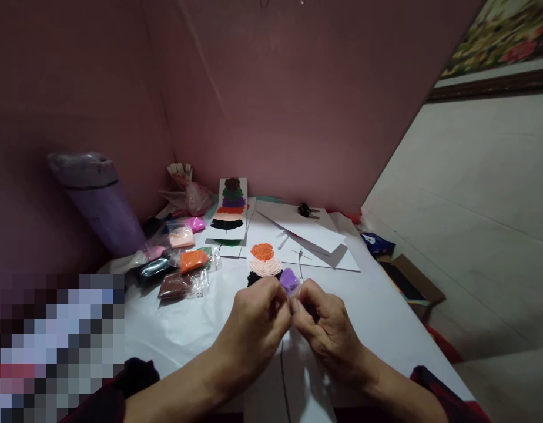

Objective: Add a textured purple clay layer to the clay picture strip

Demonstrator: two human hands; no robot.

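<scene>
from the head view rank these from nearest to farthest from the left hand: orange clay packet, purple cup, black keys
From the left hand:
1. orange clay packet, up and left of it
2. black keys, far side of the table
3. purple cup, far left by the wall

Looking from head height, forward and down, over a white worktop (187,329) pushed into a pink corner. Sitting close: both forearms entering at 6 o'clock, left hand (254,329) and right hand (328,329) meeting just below centre. Tilting slightly, floor (474,205) rising toward 3 o'clock. Only one view, nothing shared.
</scene>
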